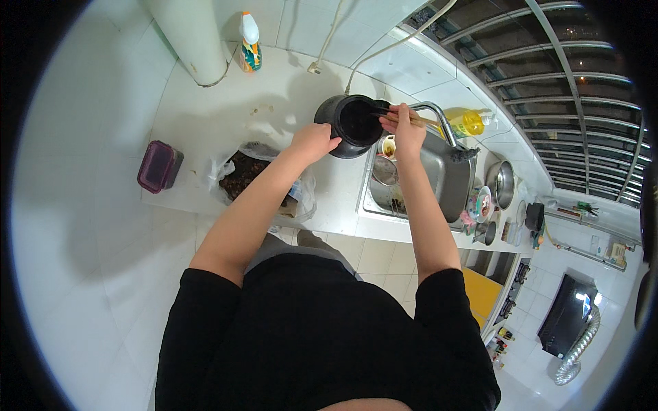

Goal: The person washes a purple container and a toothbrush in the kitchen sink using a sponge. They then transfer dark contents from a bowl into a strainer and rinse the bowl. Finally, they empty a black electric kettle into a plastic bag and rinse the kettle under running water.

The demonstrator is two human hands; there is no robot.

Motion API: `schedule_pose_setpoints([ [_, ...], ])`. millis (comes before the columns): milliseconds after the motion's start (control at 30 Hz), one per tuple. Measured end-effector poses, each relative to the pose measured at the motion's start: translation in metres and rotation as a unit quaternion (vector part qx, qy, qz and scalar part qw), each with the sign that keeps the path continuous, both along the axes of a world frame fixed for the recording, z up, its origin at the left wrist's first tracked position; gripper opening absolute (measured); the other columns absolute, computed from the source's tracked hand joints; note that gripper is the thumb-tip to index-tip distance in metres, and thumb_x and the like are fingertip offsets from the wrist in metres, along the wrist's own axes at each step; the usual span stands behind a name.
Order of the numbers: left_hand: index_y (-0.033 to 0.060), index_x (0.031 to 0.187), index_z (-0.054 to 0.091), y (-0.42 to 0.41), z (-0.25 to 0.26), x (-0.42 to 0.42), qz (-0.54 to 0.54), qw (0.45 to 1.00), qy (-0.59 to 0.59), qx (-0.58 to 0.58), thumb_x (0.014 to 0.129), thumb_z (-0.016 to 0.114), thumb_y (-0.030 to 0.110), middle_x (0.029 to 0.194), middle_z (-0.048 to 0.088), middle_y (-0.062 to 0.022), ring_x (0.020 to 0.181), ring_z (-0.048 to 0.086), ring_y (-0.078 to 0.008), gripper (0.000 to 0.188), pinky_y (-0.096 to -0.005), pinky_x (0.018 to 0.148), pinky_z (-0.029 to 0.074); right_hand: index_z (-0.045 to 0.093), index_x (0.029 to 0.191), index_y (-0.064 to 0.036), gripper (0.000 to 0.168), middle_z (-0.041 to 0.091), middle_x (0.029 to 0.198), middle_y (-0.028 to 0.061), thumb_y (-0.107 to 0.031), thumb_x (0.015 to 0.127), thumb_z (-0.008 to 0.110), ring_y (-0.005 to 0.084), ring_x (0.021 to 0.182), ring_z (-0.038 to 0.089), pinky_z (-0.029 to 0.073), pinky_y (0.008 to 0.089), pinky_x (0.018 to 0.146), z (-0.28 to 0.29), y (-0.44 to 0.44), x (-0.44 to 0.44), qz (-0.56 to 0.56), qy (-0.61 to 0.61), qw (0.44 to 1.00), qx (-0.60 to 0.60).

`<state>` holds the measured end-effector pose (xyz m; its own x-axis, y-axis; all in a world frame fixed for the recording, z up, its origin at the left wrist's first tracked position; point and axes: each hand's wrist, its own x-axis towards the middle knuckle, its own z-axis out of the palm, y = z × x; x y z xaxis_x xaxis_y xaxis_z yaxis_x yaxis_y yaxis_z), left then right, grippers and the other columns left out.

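A dark, round pot (335, 114) is tilted over the counter beside the sink, its wide mouth turned towards the sink side. My left hand (314, 143) grips its rim on the near left, thumb at the edge of the opening. In my right hand (404, 128) are chopsticks (422, 120), with their dark ends at the pot's mouth. The pot's inside is too dark to make out. Left of the pot, partly behind my left forearm, an open clear plastic bag (308, 201) holds dark brown scraps (243, 175).
The steel sink (443, 177) holds a strainer (385, 170) and a small stained bowl (389, 147); a faucet (441, 115) arches over it. Yellow detergent (470, 123) stands behind. A spray bottle (250, 46) and a lidded purple container (157, 167) are farther left. Bowls (501, 184) crowd the right.
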<state>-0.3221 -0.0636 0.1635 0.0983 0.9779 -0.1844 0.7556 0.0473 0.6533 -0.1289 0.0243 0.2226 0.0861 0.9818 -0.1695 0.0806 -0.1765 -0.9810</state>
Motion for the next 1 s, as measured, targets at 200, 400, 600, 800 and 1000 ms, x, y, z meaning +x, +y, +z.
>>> schedule_pose_setpoints([
  [200,-0.0049,0.094,0.061,0.002,-0.005,-0.002,0.006,1.000,0.000,0.009,0.089,0.058,0.041,0.085,0.065,-0.0244,0.085,0.063,-0.0414,0.047,-0.0472,0.075,0.051,0.067,0.094,0.003,0.029,0.068,0.084,0.0113,-0.025,0.095,0.059,0.0188,0.069,0.069,0.056,0.0259,0.062,-0.024,-0.003,-0.025,0.108,-0.025,0.992,-0.058],
  [400,-0.0043,0.094,0.061,0.003,-0.009,-0.002,-0.011,0.999,0.001,0.030,0.088,0.059,0.041,0.085,0.065,-0.0240,0.082,0.063,-0.0416,0.046,-0.0481,0.075,0.050,0.069,0.085,0.001,0.028,0.070,0.076,0.0125,-0.026,0.090,0.063,0.0188,0.064,0.069,0.055,0.0291,0.060,0.031,0.038,-0.011,0.351,-0.375,0.856,-0.055],
  [600,-0.0011,0.091,0.063,0.001,-0.003,0.003,0.002,1.000,0.019,0.002,0.088,0.060,0.040,0.087,0.067,-0.0191,0.084,0.064,-0.0381,0.041,-0.0465,0.074,0.051,0.072,0.085,-0.007,0.026,0.069,0.079,0.0113,-0.031,0.088,0.063,0.0298,0.075,0.067,0.053,0.0379,0.067,0.028,0.030,-0.017,0.356,-0.422,0.774,0.310],
  [800,-0.0009,0.089,0.062,0.003,-0.013,0.009,0.032,0.999,0.004,0.010,0.088,0.060,0.042,0.086,0.067,-0.0198,0.085,0.064,-0.0376,0.043,-0.0466,0.074,0.052,0.069,0.085,0.002,0.030,0.068,0.071,0.0092,-0.027,0.091,0.062,0.0188,0.055,0.066,0.054,0.0301,0.058,0.007,0.019,-0.012,0.245,-0.277,0.927,-0.070],
  [1000,-0.0009,0.089,0.061,0.002,-0.012,0.006,0.021,0.999,0.004,0.023,0.089,0.060,0.041,0.084,0.067,-0.0208,0.084,0.064,-0.0382,0.042,-0.0465,0.072,0.052,0.070,0.089,0.002,0.026,0.070,0.074,0.0087,-0.021,0.095,0.057,0.0149,0.068,0.068,0.054,0.0260,0.063,-0.015,0.010,-0.038,0.205,-0.057,0.977,0.033],
])
